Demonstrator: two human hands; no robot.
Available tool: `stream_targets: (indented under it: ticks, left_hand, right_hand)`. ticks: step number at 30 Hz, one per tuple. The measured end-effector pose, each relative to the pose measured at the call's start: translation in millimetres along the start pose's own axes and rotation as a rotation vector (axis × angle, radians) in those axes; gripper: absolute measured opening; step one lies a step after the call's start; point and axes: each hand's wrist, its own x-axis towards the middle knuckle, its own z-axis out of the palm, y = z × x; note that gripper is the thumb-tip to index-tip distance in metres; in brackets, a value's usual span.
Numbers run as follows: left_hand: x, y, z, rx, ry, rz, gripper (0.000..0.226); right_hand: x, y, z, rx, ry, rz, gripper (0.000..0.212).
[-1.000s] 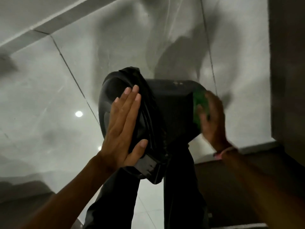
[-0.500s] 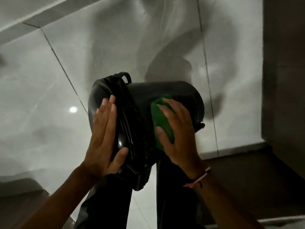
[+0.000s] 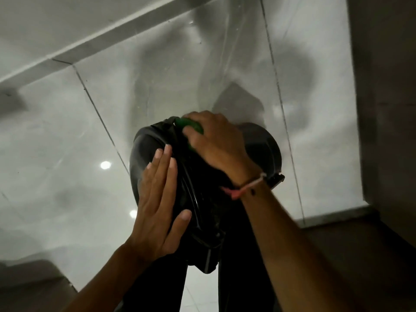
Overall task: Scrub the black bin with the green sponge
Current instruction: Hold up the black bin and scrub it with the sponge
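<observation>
The black bin point(image 3: 262, 144) lies on its side across my knees, its lid end to the left and its base to the right. My left hand point(image 3: 158, 204) lies flat on the lid, fingers together and pointing up, steadying the bin. My right hand point(image 3: 212, 140) grips the green sponge point(image 3: 191, 124) and presses it on the top of the bin's body close to the lid rim. Only a strip of the sponge shows past my fingers. A pink thread is tied round my right wrist.
Glossy pale floor tiles point(image 3: 67, 154) with dark grout lines spread under the bin and reflect ceiling lights. A dark wall point(image 3: 387, 97) rises at the right, with a dark step at the lower right. My dark trouser legs point(image 3: 238, 278) hang below the bin.
My right hand has carried the sponge from the bin's base end, across the side, up to the top near the lid rim. My left hand has stayed flat on the lid.
</observation>
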Motion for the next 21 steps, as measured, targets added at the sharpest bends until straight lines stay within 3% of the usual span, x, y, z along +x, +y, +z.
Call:
stream_targets:
  ticks: [2,5,10,13,17,21]
  left_hand:
    - [-0.5,-0.2,-2.8,0.008,-0.01,0.031,0.068]
    - [2.9,-5.7,-12.2,0.061,-0.071,0.097,0.066]
    - [28.8,-18.9,-36.5,0.252,-0.158,0.244,0.064]
    - [48.8,-17.4,-43.2,0.285,-0.23,0.348,0.067]
    - [82.9,-4.2,-38.1,0.299,-0.254,0.49,0.073]
    - [113.6,8.4,-36.4,0.386,-0.235,0.506,0.075]
  right_hand:
    - [-41.2,-4.0,4.0,0.066,0.175,-0.087,0.046]
    - [-95.9,12.7,22.3,0.191,0.349,-0.072,0.049]
    - [-93.8,84.5,26.2,0.245,0.446,0.124,0.053]
    - [-59.3,137.6,5.8,0.443,0.503,0.343,0.016]
    - [-35.3,173.9,-0.2,0.772,0.575,0.612,0.013]
    - [-33.0,158.2,-29.5,1.163,0.791,0.563,0.005]
